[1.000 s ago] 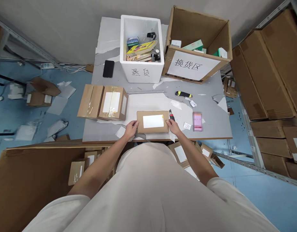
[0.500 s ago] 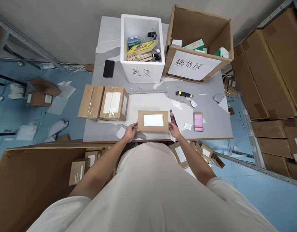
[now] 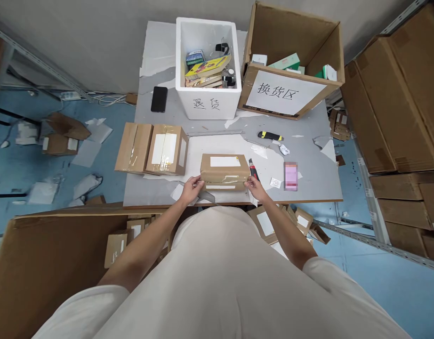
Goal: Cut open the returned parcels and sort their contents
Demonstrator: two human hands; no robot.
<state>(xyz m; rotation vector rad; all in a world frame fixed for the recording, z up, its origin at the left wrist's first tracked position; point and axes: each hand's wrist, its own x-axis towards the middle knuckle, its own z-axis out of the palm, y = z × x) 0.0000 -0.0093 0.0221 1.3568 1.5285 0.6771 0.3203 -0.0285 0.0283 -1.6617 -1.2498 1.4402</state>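
Observation:
A small brown cardboard box [image 3: 217,174] is tilted back at the table's front edge, its taped front side and white labels showing. My left hand [image 3: 192,189] grips its lower left corner, fingers closed on the edge. At the opposite corner, my right hand [image 3: 255,187] is closed on it too. Just right of the box lies a red and black utility knife [image 3: 253,170]. Farther back is a yellow and black utility knife [image 3: 270,136]. A pink, blurred packet [image 3: 291,176] and a small printed paper square [image 3: 275,183] lie to the right.
Two taped cardboard boxes [image 3: 166,150] stand at left, with a black phone [image 3: 159,99] behind them. A white foam bin [image 3: 210,106] of books and a large carton [image 3: 247,89] of small boxes stand at the back. A big open carton [image 3: 58,254] sits below left.
The box has tipped away from me, so its taped front side now shows. Both hands have stayed at its sides, with fingers now at the lower front corners.

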